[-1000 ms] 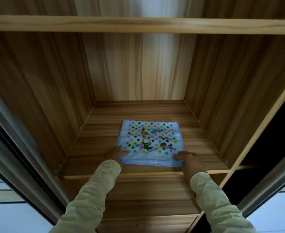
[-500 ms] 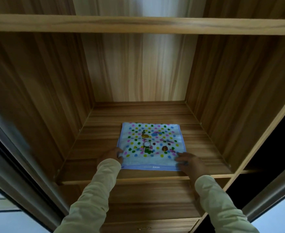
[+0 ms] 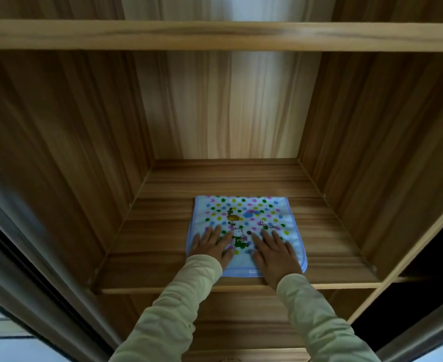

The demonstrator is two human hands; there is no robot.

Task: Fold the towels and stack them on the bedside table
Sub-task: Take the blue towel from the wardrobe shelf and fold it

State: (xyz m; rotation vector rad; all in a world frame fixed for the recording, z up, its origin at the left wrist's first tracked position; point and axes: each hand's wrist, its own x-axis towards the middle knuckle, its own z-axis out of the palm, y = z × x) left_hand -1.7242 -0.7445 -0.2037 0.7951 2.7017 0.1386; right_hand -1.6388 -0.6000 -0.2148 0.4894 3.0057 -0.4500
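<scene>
Your left hand (image 3: 212, 244) and right hand (image 3: 272, 250) both lie flat, palms down and fingers spread, on the near half of the polka-dot towel (image 3: 246, 220), pinching nothing. The towel rests on the wooden shelf (image 3: 162, 231) of an open cabinet compartment, near the front lip and a little right of centre, with its blue-trimmed near edge just behind the shelf's front edge and the printed cartoon figure showing between your hands. It looks like a neat squarish folded piece, though how many layers it has cannot be told from this angle. No second towel is in view, and whether this shelf belongs to the bedside table cannot be told either, so judge for yourself whether this is the first of the stack. The main risk is in how you take your hands off: if you drag them back toward yourself with the palms still pressing, the cloth will likely slide on the smooth wood, and the near edge could creep over the lip and droop or fall. Pressing harder with one palm than the other would probably twist the towel askew, leaving a crooked base for whatever goes on top. Your sleeves (image 3: 317, 309) sit close to the near hem too, so a cuff could catch the trim and peel the top layer open; lift straight up.
</scene>
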